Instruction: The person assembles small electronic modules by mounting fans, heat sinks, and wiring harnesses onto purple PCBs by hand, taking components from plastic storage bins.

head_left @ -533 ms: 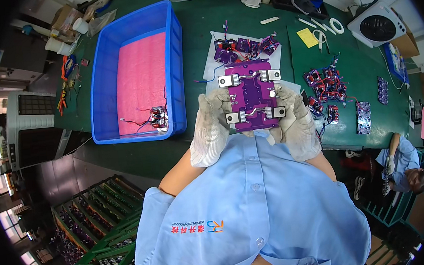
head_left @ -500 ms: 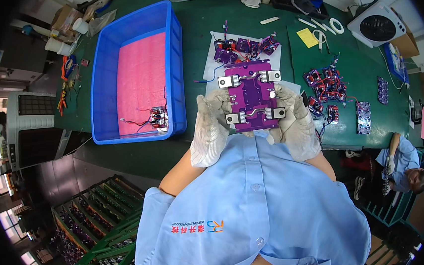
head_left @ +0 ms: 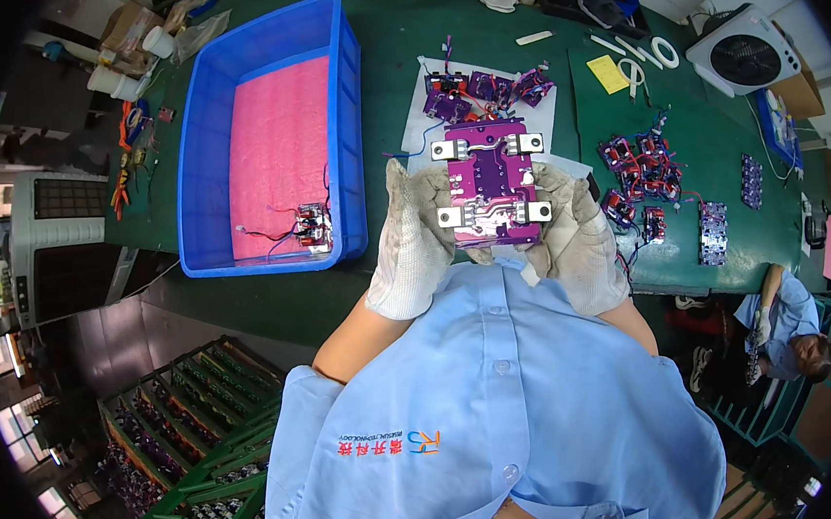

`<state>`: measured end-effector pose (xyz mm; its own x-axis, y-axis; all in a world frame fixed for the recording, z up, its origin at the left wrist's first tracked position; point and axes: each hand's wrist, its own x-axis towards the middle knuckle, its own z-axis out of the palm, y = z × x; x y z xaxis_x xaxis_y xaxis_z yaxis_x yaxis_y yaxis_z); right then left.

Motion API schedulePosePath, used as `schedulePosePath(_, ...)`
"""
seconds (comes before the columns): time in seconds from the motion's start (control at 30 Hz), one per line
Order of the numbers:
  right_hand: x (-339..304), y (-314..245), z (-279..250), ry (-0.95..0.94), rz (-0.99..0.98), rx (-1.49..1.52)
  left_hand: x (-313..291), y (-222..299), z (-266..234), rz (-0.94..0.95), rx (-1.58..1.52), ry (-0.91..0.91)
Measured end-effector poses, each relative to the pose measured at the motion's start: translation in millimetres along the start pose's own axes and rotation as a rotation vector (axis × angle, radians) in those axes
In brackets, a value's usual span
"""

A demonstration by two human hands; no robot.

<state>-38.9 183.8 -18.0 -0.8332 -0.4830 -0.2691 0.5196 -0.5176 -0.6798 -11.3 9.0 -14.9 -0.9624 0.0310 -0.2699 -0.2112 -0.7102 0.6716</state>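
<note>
Between my two gloved hands is a purple circuit board (head_left: 490, 177) with metal terminal tabs jutting from both sides. My left hand (head_left: 417, 225) grips its left edge, and my right hand (head_left: 574, 227) grips the right edge. Both wear pale work gloves, and some fingers are hidden behind the board. Just beyond it, a cluster of small purple boards with wires (head_left: 446, 98) lies on a white sheet (head_left: 417, 132). To the left stands a blue bin (head_left: 354, 157) lined with pink foam (head_left: 279, 143); one wired board (head_left: 312, 227) sits at its near right corner.
On the green table (head_left: 670, 264) at right lie several red-and-purple wired boards (head_left: 640, 166) and two long boards, one of them a populated board (head_left: 713, 233). A white fan (head_left: 746, 53) and tape roll (head_left: 664, 52) are farther back. A co-worker (head_left: 787, 328) is at lower right.
The board has tilted in my hands, its near edge rising slightly and its lit face shifting. Both hands keep hold of it. The co-worker's arm moved slightly.
</note>
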Motion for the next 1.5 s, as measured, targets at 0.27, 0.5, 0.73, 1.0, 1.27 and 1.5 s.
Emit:
schedulePosePath(0.27, 3, 15, -3, -0.007, -0.005, -0.034, -6, 4, -9, 0.024, 0.1, -0.001)
schedulePosePath(0.5, 1, 17, 19, 0.052, 0.003, -0.044, -15, 8, -17, 0.1, 0.111, -0.011)
schedulePosePath(0.73, 4, 27, 11, -0.119, -0.025, -0.259, -22, 18, -27, 0.124, 0.082, -0.032)
schedulePosePath(1.0, 9, 34, 33, -0.118, -0.018, -0.183, -30, 27, -43, 0.132, 0.011, -0.029)
schedulePosePath(1.27, 10, 11, 63, -0.089, -0.343, -1.071, -35, 40, -42, 0.246, 0.312, 0.359)
schedulePosePath(1.5, 5, 4, 86, -0.227, -0.544, -1.636, -41, 34, -67, 0.397, 0.409, 0.339)
